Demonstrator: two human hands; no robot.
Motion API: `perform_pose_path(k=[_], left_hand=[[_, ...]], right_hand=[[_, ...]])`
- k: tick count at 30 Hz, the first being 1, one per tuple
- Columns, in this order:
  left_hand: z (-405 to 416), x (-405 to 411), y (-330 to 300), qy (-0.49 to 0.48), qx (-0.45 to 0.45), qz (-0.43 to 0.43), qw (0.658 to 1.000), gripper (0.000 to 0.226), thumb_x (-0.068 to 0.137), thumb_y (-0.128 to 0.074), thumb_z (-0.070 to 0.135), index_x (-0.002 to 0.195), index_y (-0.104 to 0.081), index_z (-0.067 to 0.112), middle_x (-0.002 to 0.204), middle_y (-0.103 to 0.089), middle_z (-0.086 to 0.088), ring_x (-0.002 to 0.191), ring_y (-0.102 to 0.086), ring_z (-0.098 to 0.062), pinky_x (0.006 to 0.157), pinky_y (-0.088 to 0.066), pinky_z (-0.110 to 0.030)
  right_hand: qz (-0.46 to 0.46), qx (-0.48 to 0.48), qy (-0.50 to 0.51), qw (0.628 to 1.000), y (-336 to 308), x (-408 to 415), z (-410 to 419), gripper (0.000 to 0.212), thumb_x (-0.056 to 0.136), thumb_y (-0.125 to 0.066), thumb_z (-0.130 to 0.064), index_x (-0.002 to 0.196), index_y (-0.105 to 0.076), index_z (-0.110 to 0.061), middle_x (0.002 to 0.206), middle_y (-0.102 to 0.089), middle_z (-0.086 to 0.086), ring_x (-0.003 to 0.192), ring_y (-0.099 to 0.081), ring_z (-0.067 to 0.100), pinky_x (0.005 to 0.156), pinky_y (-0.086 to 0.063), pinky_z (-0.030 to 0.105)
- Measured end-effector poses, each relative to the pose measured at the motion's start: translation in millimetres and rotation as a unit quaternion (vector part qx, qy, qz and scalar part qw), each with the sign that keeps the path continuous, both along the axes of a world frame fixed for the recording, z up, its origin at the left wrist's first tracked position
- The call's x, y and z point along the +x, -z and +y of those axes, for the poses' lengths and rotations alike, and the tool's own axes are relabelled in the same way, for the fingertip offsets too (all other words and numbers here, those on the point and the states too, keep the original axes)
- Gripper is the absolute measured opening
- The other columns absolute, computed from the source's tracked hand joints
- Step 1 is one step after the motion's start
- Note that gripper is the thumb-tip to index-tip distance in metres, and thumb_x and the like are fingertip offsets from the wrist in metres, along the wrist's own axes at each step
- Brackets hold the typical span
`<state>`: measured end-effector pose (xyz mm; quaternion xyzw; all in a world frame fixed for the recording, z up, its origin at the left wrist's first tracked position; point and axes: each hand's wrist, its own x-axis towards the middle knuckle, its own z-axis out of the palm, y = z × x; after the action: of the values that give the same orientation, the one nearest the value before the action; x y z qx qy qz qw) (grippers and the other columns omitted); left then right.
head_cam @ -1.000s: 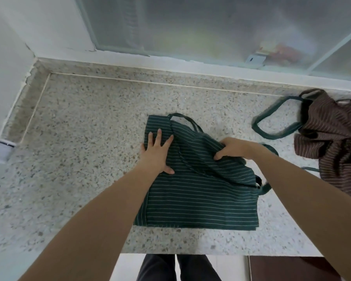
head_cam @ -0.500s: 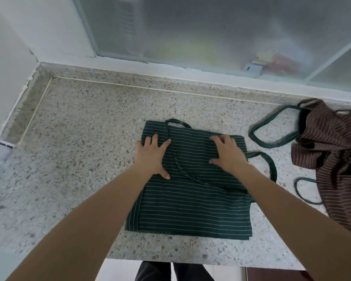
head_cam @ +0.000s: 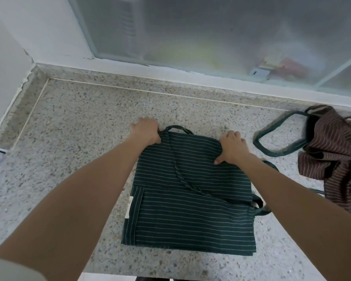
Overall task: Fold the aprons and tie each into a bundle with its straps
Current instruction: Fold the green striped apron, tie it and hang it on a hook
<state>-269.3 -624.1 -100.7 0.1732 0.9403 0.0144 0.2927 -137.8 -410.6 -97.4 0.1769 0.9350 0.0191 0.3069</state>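
A dark green apron [head_cam: 190, 216] with thin pale stripes lies folded into a rough rectangle on the speckled stone counter [head_cam: 79, 128]. One of its straps runs diagonally across the top layer and a loop sticks out at the far edge. My left hand [head_cam: 145, 131] grips the far left corner of the fold, fingers curled over the edge. My right hand [head_cam: 232, 148] grips the far right corner, thumb on top of the cloth. A second, brown striped apron [head_cam: 336, 157] lies crumpled at the right with a dark strap looped out beside it.
A frosted window [head_cam: 211, 33] and white sill run along the back of the counter. A white wall closes the left side. The counter's front edge lies just below the green apron. A loose green strap end [head_cam: 260, 207] pokes out at the fold's right side.
Both hands moved from pressing flat on the middle of the green apron to its far corners, where they now grip the edge. The fold has been flattened into a neater rectangle.
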Motion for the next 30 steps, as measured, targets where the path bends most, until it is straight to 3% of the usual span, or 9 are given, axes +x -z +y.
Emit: perform_pose_path(k=[3, 7, 11, 14, 18, 20, 23, 30], left_hand=[[0.5, 0.2, -7.4, 0.061, 0.033, -0.008, 0.998, 0.043, 0.081, -0.069, 0.022, 0.12, -0.054, 0.012, 0.126, -0.044, -0.012, 0.117, -0.042, -0.029, 0.098, -0.036, -0.044], [-10.8, 18.1, -18.7, 0.069, 0.113, -0.002, 0.991, 0.03, 0.086, -0.062, 0.015, 0.111, -0.047, 0.015, 0.111, -0.057, -0.007, 0.094, -0.051, -0.021, 0.085, -0.035, -0.035], [-21.8, 49.4, -28.8, 0.093, 0.142, 0.079, 0.982, 0.028, 0.09, -0.055, 0.013, 0.118, -0.054, 0.016, 0.114, -0.062, -0.007, 0.105, -0.056, -0.025, 0.099, -0.033, -0.037], [-36.5, 74.2, -31.0, 0.152, 0.147, 0.128, 0.969, 0.042, 0.093, -0.051, 0.016, 0.135, -0.047, 0.018, 0.124, -0.058, -0.005, 0.116, -0.052, -0.024, 0.103, -0.03, -0.037], [-66.4, 100.4, -35.0, 0.202, 0.162, 0.172, 0.951, 0.051, 0.089, -0.059, 0.016, 0.138, -0.045, 0.016, 0.124, -0.055, -0.007, 0.12, -0.048, -0.026, 0.1, -0.031, -0.036], [-77.5, 110.2, -38.6, 0.223, 0.174, 0.193, 0.939, 0.056, 0.079, -0.07, 0.01, 0.132, -0.053, 0.012, 0.112, -0.059, -0.012, 0.11, -0.054, -0.03, 0.092, -0.038, -0.038], [-91.7, 125.4, -39.0, 0.264, 0.178, 0.237, 0.918, 0.07, 0.053, -0.088, 0.009, 0.118, -0.065, 0.01, 0.085, -0.057, -0.011, 0.08, -0.061, -0.029, 0.068, -0.047, -0.035], [-125.2, 186.6, -20.1, 0.306, 0.101, 0.283, 0.903, 0.082, 0.051, -0.087, 0.046, 0.125, -0.061, 0.021, 0.091, -0.057, -0.007, 0.078, -0.059, -0.023, 0.064, -0.047, -0.032]], right_hand=[[0.021, -0.047, 0.005, 0.999, -6.0, -0.2, -1.7, 0.045, 0.079, -0.071, -0.039, 0.113, -0.054, -0.014, 0.118, -0.056, 0.009, 0.112, -0.05, 0.028, 0.1, -0.035, 0.042], [0.084, -0.1, 0.025, 0.991, -27.0, 13.4, -7.5, 0.027, 0.086, -0.062, -0.024, 0.108, -0.048, -0.017, 0.104, -0.062, 0.007, 0.092, -0.058, 0.027, 0.075, -0.041, 0.033], [0.154, -0.086, 0.045, 0.983, -47.5, 42.1, -20.9, 0.018, 0.09, -0.056, -0.019, 0.108, -0.052, -0.018, 0.097, -0.065, 0.008, 0.079, -0.057, 0.025, 0.06, -0.045, 0.031], [0.187, -0.066, 0.041, 0.979, -57.4, 65.0, -36.1, 0.021, 0.091, -0.055, -0.019, 0.112, -0.053, -0.019, 0.097, -0.066, 0.007, 0.079, -0.059, 0.025, 0.057, -0.042, 0.029], [0.213, -0.053, 0.019, 0.976, -59.7, 103.9, -51.7, 0.034, 0.088, -0.058, -0.014, 0.121, -0.051, -0.017, 0.114, -0.053, 0.007, 0.085, -0.06, 0.028, 0.053, -0.036, 0.028], [0.235, -0.066, 0.015, 0.97, -56.4, 119.1, -56.2, 0.037, 0.086, -0.058, -0.007, 0.122, -0.05, -0.014, 0.118, -0.045, 0.01, 0.08, -0.057, 0.03, 0.05, -0.036, 0.029], [0.246, -0.082, 0.004, 0.966, -53.9, 139.6, -64.0, 0.041, 0.085, -0.056, -0.003, 0.124, -0.048, -0.013, 0.12, -0.041, 0.011, 0.08, -0.057, 0.031, 0.055, -0.043, 0.032], [0.212, -0.069, -0.015, 0.975, -47.5, 196.2, -83.7, 0.058, 0.085, -0.057, -0.005, 0.138, -0.038, -0.017, 0.124, -0.039, 0.008, 0.089, -0.058, 0.029, 0.072, -0.051, 0.037]])
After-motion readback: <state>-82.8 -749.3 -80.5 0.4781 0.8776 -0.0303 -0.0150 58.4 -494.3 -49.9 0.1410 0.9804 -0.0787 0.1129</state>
